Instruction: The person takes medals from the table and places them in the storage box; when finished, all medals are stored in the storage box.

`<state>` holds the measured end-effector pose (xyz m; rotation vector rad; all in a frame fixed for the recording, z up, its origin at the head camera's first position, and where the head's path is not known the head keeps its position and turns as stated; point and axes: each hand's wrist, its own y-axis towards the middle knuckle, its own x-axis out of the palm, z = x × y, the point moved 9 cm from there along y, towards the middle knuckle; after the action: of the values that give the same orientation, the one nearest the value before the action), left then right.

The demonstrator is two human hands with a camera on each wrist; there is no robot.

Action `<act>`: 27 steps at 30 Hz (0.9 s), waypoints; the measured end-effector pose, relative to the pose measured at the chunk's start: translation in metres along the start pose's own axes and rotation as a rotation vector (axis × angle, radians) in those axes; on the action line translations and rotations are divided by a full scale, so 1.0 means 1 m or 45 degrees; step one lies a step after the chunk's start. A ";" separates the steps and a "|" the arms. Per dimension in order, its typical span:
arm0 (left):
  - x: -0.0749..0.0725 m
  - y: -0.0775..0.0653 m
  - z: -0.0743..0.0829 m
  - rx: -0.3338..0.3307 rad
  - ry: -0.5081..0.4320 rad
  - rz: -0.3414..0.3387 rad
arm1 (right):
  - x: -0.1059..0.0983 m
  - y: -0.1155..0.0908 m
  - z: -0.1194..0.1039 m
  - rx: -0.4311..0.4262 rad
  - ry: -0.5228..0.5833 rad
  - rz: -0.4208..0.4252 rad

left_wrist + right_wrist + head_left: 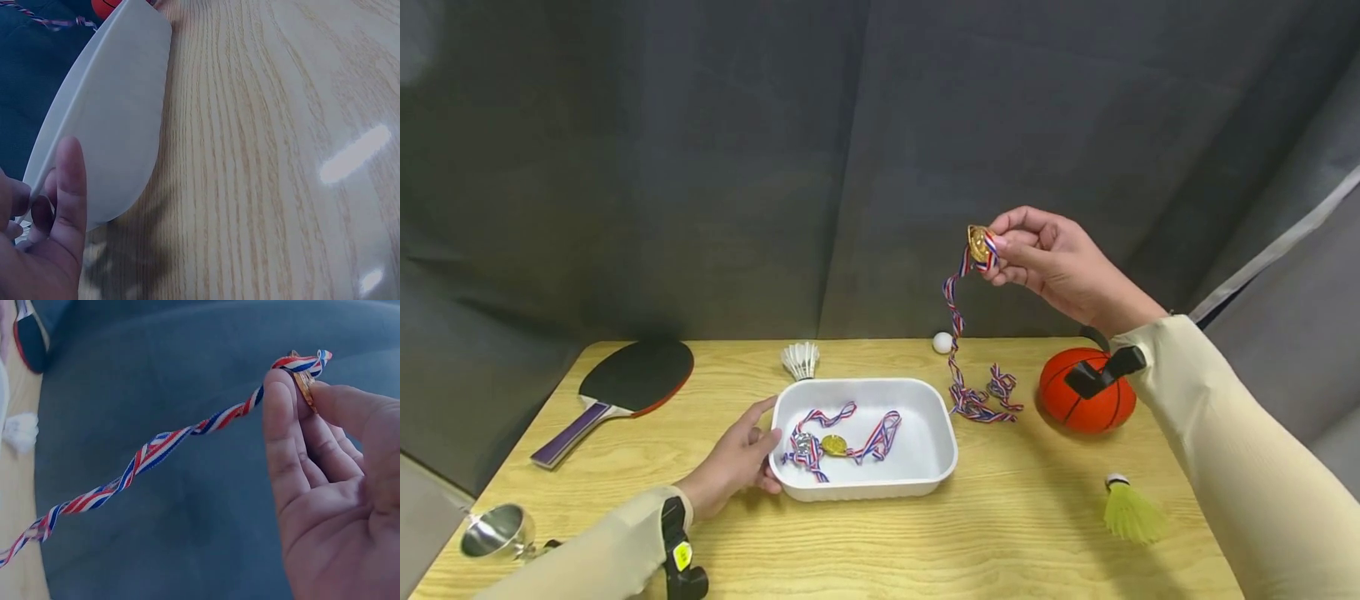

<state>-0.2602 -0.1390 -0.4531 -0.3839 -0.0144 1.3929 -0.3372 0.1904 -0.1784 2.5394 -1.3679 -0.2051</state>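
My right hand (1051, 265) pinches a gold medal (979, 244) between thumb and fingers, up in front of the dark curtain. From it hangs a twisted red, white and blue ribbon (164, 449), whose lower end reaches the table beside more bunched ribbon (1002, 386). At the table's middle, my left hand (737, 458) grips the left rim of a white plastic tray (917, 467), thumb at the rim and fingers along the outer wall. Inside the tray lie a silver medal (803, 444) and a gold-coloured medal (833, 445), each with a striped ribbon.
Behind the tray are a white shuttlecock (800, 360) and a white ball (942, 342). A table tennis bat (638, 379) and a silver cup (497, 532) lie left. On the right are a small orange basketball (1078, 400) and a yellow shuttlecock (1131, 510).
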 end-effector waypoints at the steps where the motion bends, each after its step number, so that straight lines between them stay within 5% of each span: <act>1: 0.000 0.000 0.000 -0.001 -0.001 0.000 | 0.003 0.003 -0.004 -0.020 0.011 0.009; 10: -0.001 -0.003 0.002 -0.002 -0.004 -0.002 | 0.033 0.028 -0.003 -0.042 0.042 0.068; 19: 0.003 -0.003 0.002 -0.002 -0.022 -0.012 | 0.054 0.043 0.070 0.200 -0.190 0.026; 27: 0.006 -0.003 0.002 0.011 -0.020 -0.030 | 0.059 0.036 0.133 0.391 -0.364 -0.029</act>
<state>-0.2565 -0.1333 -0.4511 -0.3644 -0.0255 1.3723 -0.3649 0.1022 -0.2959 2.8667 -1.5806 -0.4041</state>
